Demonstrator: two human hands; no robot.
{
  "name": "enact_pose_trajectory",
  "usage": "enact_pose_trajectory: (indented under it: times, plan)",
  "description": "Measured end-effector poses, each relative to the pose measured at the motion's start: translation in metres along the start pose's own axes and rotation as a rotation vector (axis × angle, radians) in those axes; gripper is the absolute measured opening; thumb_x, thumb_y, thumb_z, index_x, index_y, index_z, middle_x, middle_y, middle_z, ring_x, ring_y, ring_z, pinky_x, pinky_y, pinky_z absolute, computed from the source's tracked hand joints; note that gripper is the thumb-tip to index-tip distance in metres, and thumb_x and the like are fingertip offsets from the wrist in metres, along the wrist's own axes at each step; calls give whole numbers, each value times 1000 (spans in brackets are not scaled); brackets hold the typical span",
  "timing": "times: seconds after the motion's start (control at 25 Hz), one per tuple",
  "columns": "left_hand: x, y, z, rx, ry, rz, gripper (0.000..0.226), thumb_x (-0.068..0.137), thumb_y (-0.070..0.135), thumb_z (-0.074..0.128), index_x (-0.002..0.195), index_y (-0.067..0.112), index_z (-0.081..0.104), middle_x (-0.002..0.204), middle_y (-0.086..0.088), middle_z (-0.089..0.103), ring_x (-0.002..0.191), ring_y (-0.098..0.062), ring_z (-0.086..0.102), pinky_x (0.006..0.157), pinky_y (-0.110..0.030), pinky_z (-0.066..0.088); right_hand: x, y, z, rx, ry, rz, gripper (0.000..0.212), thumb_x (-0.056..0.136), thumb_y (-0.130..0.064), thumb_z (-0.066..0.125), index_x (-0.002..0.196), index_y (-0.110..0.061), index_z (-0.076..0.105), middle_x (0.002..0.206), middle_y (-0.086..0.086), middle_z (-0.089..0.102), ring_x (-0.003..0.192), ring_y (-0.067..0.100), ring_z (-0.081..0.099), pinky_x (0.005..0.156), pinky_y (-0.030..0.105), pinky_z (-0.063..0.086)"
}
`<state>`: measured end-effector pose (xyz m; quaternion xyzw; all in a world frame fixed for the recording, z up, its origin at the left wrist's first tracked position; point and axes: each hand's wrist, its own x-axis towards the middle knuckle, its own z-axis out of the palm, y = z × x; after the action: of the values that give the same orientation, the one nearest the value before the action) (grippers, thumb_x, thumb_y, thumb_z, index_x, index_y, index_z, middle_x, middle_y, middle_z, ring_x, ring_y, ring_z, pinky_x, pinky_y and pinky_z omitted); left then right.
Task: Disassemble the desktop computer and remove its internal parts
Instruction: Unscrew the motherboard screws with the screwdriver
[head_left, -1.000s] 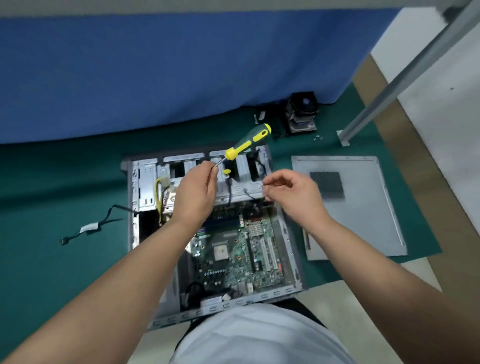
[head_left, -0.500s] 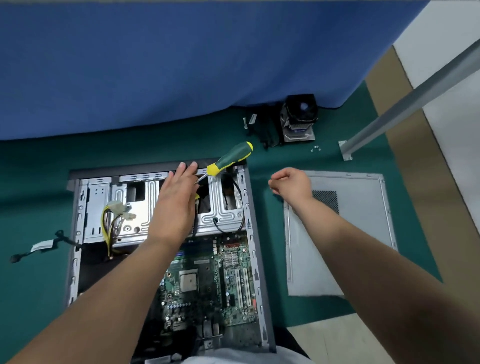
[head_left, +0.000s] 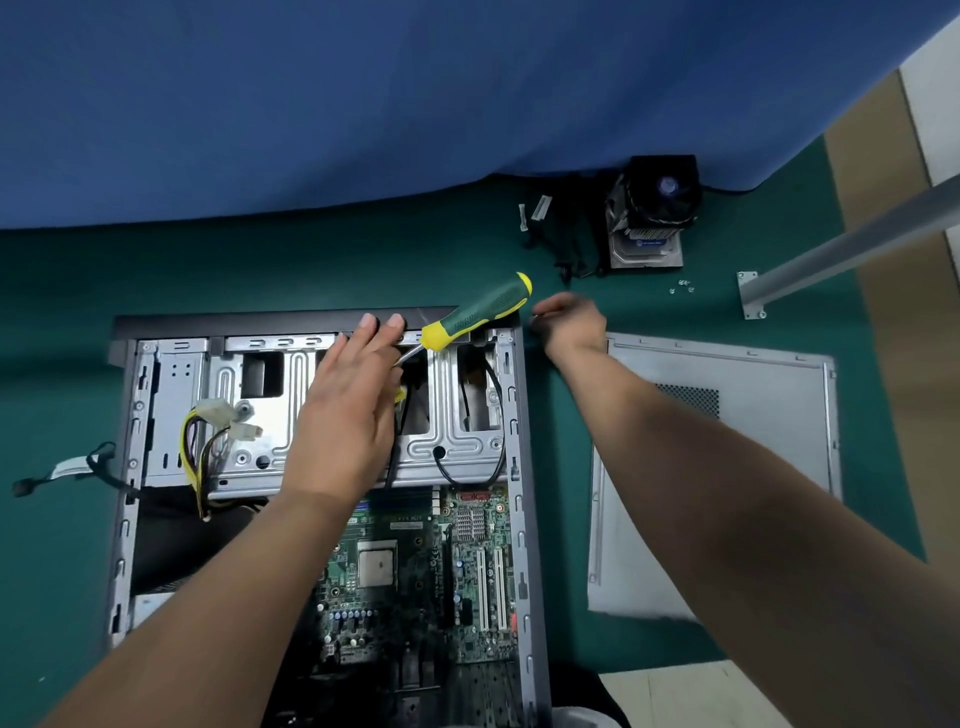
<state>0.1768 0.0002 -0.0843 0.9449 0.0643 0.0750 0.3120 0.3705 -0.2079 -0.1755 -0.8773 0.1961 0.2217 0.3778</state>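
The open desktop case (head_left: 515, 467) lies flat on the green mat, with the motherboard (head_left: 415, 582) exposed in its near half and a silver drive cage (head_left: 260, 395) at the far end. My left hand (head_left: 348, 415) rests over the cage, fingertips on the case's far edge. It holds a green-and-yellow screwdriver (head_left: 478, 312) by the shaft, handle pointing up and right. My right hand (head_left: 571, 325) is blurred, curled just past the case's far right corner. Its fingertips seem to pinch a small screw.
The grey side panel (head_left: 753, 415) lies right of the case. A cooler fan (head_left: 657, 202) sits on a hard drive (head_left: 644, 252) by the blue cloth, with loose screws (head_left: 681, 287) and black cables nearby. A metal leg (head_left: 852, 244) slants at right. A cable (head_left: 78, 467) trails left.
My right hand has left the drive cage and moved right and away, past the case's corner. My left hand has flattened over the cage, and my head has come closer.
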Motion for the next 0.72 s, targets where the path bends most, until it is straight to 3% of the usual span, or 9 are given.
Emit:
enact_pose_trajectory:
  times: [0.12, 0.2, 0.32, 0.44, 0.52, 0.64, 0.72]
  plan:
    - [0, 0, 1, -1, 9, 0, 39, 108, 12, 43, 146, 10, 50, 151, 12, 40, 148, 12, 12, 125, -16, 6, -4, -1, 0, 61, 29, -11, 23, 87, -2, 59, 89, -22, 70, 80, -7, 65, 65, 8, 57, 44, 5, 34]
    - [0, 0, 1, -7, 19, 4, 41, 107, 14, 42, 148, 12, 49, 150, 12, 40, 148, 16, 8, 124, -15, 6, -13, -1, -5, 124, 28, -6, 27, 89, -1, 56, 101, -18, 73, 90, -2, 69, 76, 14, 61, 54, 10, 41]
    - [0, -1, 1, -23, 10, -14, 43, 108, 18, 39, 150, 15, 47, 154, 4, 46, 148, 7, 16, 125, -16, 6, -42, 0, -23, 166, -3, -50, 25, 91, -8, 62, 112, -19, 70, 99, -2, 72, 86, 15, 64, 71, 20, 49]
    - [-2, 2, -2, -60, 6, -54, 43, 109, 16, 41, 152, 17, 47, 153, 4, 44, 148, 0, 21, 122, -11, 2, -93, -8, -43, 411, -40, -137, 9, 99, -21, 63, 106, -22, 67, 88, -5, 72, 68, 5, 65, 57, 20, 48]
    - [-4, 4, -7, -122, -29, -107, 44, 110, 14, 43, 153, 22, 46, 155, 8, 37, 151, -6, 20, 121, -11, 3, -133, -20, -55, 569, -68, -247, 8, 103, -29, 58, 107, -25, 64, 89, -3, 74, 70, 5, 68, 61, 20, 52]
    - [-14, 12, -15, -221, -99, -80, 46, 109, 15, 43, 153, 28, 45, 160, 9, 34, 152, -9, 25, 123, -22, 15, -183, -36, -62, 637, -184, -375, 30, 97, -45, 60, 125, -37, 51, 90, -2, 76, 82, 18, 75, 74, 32, 61]
    - [-33, 21, -19, -257, -139, -32, 49, 106, 11, 45, 153, 26, 45, 162, 2, 38, 150, -11, 31, 125, -33, 23, -210, -38, -57, 615, -196, -376, 47, 93, -44, 64, 133, -38, 40, 92, -2, 76, 81, 22, 76, 80, 44, 63]
